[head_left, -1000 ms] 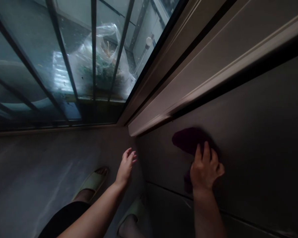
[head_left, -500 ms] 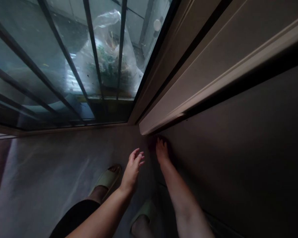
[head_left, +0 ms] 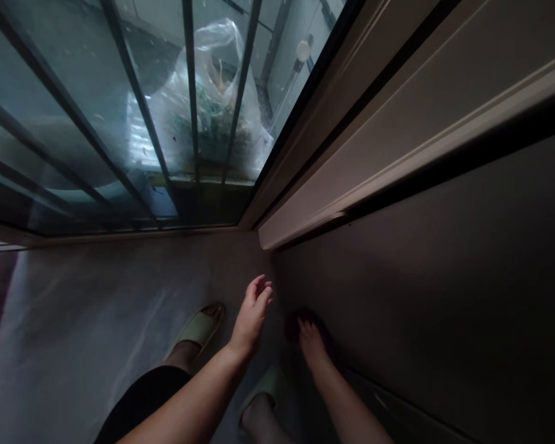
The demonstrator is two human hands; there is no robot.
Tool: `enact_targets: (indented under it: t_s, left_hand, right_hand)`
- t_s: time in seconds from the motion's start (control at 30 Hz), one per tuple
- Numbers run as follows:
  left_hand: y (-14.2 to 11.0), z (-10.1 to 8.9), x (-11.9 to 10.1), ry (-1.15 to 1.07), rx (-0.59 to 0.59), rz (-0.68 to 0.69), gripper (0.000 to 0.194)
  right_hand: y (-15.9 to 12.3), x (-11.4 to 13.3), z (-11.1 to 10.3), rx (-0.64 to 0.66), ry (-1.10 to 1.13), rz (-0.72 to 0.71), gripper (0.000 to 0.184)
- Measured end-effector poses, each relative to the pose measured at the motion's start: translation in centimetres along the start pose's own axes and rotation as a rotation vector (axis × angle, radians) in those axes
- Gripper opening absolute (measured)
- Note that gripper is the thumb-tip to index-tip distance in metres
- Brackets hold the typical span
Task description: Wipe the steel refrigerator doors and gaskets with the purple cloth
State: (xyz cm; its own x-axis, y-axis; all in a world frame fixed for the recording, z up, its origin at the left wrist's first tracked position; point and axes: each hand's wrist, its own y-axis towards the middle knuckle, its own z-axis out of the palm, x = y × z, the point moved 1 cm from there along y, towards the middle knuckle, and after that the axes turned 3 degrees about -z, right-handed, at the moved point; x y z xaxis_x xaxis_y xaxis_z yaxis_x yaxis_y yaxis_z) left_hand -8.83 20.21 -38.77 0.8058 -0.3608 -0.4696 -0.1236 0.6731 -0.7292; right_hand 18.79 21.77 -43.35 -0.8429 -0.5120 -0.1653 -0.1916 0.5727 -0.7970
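My right hand (head_left: 312,342) presses a dark red cloth (head_left: 292,328) against a dark, smooth upright panel (head_left: 420,259), low down near the floor. Dim light hides most of the cloth's outline, and my palm covers part of it. In the air to the left of the panel, my left hand (head_left: 253,311) is loosely bent, fingers apart, with nothing in it.
A pale frame edge (head_left: 314,216) juts out above the panel. Ahead is barred glass (head_left: 192,92), with a clear plastic bag (head_left: 213,117) behind it. My feet in light green slippers (head_left: 198,327) stand on the grey floor (head_left: 97,308).
My right hand and the dark red cloth have moved down the panel, nearer to me. My left hand stays in nearly the same place. The view has shifted slightly.
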Motion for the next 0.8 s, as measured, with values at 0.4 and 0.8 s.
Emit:
enact_targets:
  t_s: [0.4,0.8]
  left_hand:
    - [0.3,-1.3,-0.9,-0.015,-0.054,-0.019,0.077]
    - [-0.6,-1.7,-2.0,0.021,-0.1,-0.064,0.081]
  right_hand:
    - [-8.2,-2.9,-11.4,-0.905,-0.381,0.282,0.069]
    - [13.9,3.7,-13.8,-0.506,-0.249,-0.038,0.061]
